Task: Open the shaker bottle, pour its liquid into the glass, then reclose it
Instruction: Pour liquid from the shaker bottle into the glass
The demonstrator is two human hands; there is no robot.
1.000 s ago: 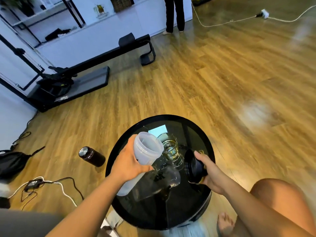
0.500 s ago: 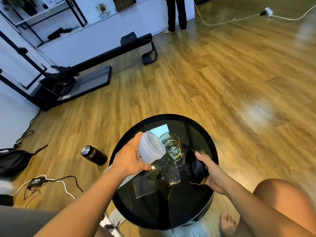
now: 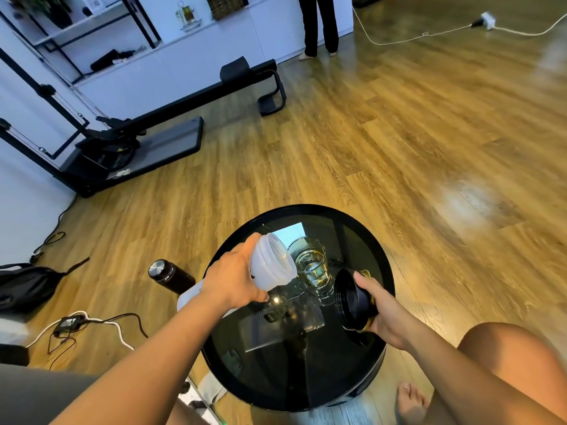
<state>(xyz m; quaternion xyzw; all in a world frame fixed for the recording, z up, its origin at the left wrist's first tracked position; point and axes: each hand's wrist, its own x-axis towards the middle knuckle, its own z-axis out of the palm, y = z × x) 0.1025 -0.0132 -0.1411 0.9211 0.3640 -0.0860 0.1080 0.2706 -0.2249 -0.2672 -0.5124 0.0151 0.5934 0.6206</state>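
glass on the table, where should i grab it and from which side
Grip the glass round its upper wall, above the yellowish liquid, coming from the far right. It stands upright on the table; the tilted shaker bottle crowds its left and the lid in the right hand sits near-right.

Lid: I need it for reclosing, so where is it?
In the right hand, the lid is over the table's right side, just right of the glass.

Left hand [image 3: 234, 279] hides the shaker bottle's [image 3: 271, 262] middle — base blurred.
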